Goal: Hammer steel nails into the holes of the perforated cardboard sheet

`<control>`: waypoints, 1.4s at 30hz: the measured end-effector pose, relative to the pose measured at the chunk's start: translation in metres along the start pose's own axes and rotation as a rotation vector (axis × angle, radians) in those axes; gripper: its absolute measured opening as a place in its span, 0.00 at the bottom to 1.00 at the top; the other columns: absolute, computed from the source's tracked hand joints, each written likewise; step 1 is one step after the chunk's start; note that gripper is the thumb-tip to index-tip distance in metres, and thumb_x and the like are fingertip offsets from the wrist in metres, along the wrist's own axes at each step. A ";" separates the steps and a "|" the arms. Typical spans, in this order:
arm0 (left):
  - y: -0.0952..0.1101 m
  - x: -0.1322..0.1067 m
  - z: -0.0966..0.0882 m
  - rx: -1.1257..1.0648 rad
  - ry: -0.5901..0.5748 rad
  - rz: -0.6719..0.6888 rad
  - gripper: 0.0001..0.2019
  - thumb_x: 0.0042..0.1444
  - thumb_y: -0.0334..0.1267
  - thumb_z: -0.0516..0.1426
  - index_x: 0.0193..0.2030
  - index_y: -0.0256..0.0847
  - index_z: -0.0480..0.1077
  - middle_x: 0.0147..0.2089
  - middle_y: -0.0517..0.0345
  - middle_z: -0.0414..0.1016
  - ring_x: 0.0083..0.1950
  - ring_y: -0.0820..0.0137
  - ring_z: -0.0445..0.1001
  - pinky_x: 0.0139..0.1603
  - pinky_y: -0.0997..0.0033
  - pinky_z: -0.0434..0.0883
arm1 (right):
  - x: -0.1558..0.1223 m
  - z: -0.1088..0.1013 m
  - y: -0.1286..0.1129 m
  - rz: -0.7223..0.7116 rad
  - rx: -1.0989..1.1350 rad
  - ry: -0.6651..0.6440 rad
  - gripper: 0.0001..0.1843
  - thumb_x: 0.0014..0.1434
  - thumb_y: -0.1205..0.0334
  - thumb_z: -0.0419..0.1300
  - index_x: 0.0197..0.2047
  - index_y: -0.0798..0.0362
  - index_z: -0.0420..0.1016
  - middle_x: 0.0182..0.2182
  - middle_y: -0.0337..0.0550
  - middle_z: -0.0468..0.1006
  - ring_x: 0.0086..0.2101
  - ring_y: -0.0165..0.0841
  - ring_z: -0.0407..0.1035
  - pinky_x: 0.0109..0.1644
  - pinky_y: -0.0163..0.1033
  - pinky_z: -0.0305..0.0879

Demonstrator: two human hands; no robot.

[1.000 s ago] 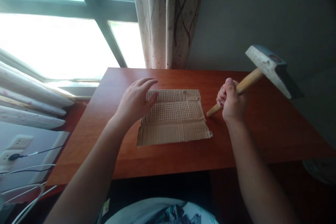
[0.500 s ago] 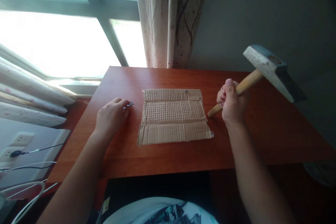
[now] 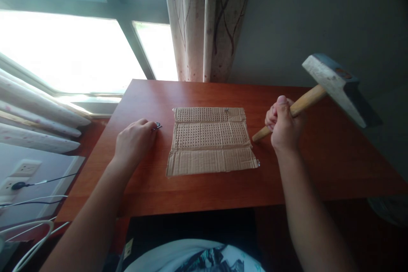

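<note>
My right hand (image 3: 283, 121) is wrapped round the wooden handle of a hammer (image 3: 307, 100). The hammer tilts, its large metal head up at the right and its handle end low by the cardboard. On the table's left side rests my left hand (image 3: 135, 140), back up, with curled fingers at several small shiny metal pieces (image 3: 158, 126) that look like nails. Its fingertips are mostly hidden, so what they pinch is unclear. Between the hands lies a flat piece of creased cardboard (image 3: 210, 161), with rows of small holes in its far and middle panels.
The reddish-brown wooden table (image 3: 204, 193) stands against a window (image 3: 70, 51) and a patterned curtain (image 3: 193, 25). At the lower left are a wall socket (image 3: 25, 168) and loose cables (image 3: 35, 225). A small dark metal bit (image 3: 226, 110) sits on the cardboard's far edge.
The hammer's head has swung slightly to the right, with my right hand shifting a little the same way. My left hand has barely moved at the small metal pieces.
</note>
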State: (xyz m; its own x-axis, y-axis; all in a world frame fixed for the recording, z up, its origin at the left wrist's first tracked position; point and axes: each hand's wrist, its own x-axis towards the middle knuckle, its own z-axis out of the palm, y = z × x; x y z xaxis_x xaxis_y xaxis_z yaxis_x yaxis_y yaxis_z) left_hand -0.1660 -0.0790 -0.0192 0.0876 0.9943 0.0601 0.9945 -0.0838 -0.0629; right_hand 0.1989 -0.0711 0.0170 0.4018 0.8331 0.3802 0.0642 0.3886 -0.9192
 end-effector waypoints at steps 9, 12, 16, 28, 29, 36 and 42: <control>-0.001 0.004 -0.001 -0.016 -0.069 0.025 0.17 0.64 0.43 0.49 0.38 0.43 0.79 0.42 0.44 0.79 0.34 0.57 0.78 0.31 0.64 0.67 | -0.002 -0.001 0.000 -0.002 -0.011 0.006 0.29 0.61 0.40 0.62 0.22 0.50 0.55 0.15 0.28 0.53 0.14 0.22 0.47 0.15 0.32 0.43; 0.001 0.005 -0.006 -0.078 -0.061 0.024 0.15 0.61 0.44 0.51 0.38 0.44 0.79 0.43 0.45 0.80 0.34 0.57 0.78 0.32 0.63 0.68 | -0.003 0.000 -0.002 0.003 -0.006 0.005 0.30 0.61 0.40 0.63 0.22 0.49 0.54 0.15 0.28 0.52 0.14 0.22 0.47 0.15 0.32 0.42; 0.003 0.010 -0.022 -0.177 0.050 0.010 0.12 0.60 0.44 0.53 0.40 0.45 0.77 0.43 0.49 0.80 0.36 0.56 0.78 0.35 0.61 0.69 | -0.003 -0.001 -0.002 -0.010 0.006 -0.004 0.29 0.61 0.39 0.62 0.22 0.49 0.55 0.15 0.28 0.51 0.14 0.22 0.47 0.15 0.32 0.43; 0.094 0.057 -0.069 -1.189 0.054 0.311 0.09 0.55 0.41 0.61 0.40 0.39 0.75 0.37 0.52 0.82 0.38 0.67 0.81 0.41 0.65 0.80 | -0.003 -0.002 0.001 0.002 0.014 0.010 0.30 0.61 0.38 0.62 0.22 0.49 0.56 0.14 0.28 0.51 0.14 0.22 0.46 0.15 0.32 0.41; 0.104 0.061 -0.068 -1.219 0.020 0.352 0.08 0.54 0.40 0.61 0.39 0.39 0.75 0.36 0.53 0.82 0.37 0.67 0.81 0.41 0.65 0.80 | -0.004 -0.001 0.000 0.000 0.025 0.010 0.29 0.61 0.38 0.62 0.22 0.49 0.56 0.14 0.28 0.51 0.14 0.22 0.46 0.15 0.32 0.41; 0.135 0.088 -0.046 -1.104 0.071 0.410 0.05 0.53 0.37 0.61 0.35 0.39 0.77 0.34 0.56 0.82 0.36 0.69 0.79 0.39 0.70 0.77 | -0.004 -0.003 -0.001 0.006 0.032 0.024 0.28 0.61 0.41 0.63 0.22 0.49 0.56 0.14 0.27 0.51 0.14 0.22 0.46 0.16 0.32 0.41; 0.135 0.089 -0.038 -0.997 0.115 0.405 0.07 0.56 0.37 0.59 0.37 0.38 0.78 0.36 0.54 0.82 0.36 0.69 0.78 0.39 0.70 0.74 | -0.005 -0.006 -0.001 0.005 0.060 0.032 0.28 0.61 0.42 0.63 0.22 0.49 0.56 0.14 0.27 0.51 0.14 0.22 0.46 0.15 0.32 0.40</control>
State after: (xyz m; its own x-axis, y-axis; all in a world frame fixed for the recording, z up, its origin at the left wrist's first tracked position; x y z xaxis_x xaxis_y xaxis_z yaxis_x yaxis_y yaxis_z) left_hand -0.0217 -0.0043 0.0154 0.3739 0.8729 0.3134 0.4848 -0.4721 0.7363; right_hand 0.2019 -0.0779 0.0159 0.4311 0.8223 0.3715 0.0078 0.4083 -0.9128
